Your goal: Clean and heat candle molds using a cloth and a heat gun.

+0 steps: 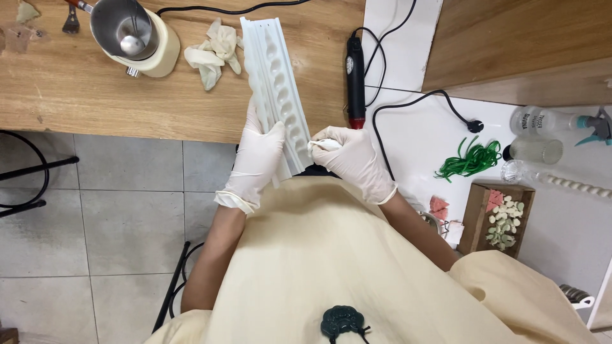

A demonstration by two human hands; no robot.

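Your left hand [258, 159] grips the near end of the long white mould [275, 95], which slants out over the wooden table [95, 95] edge. Your right hand [349, 159] pinches a white cloth wad [322, 145] against its right rim. The mould looks light, rigid and probably slick; hold it by the side rails.

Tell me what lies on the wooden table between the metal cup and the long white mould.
In the head view, a crumpled pale cloth lies between the metal cup and the white mould on the wooden table.
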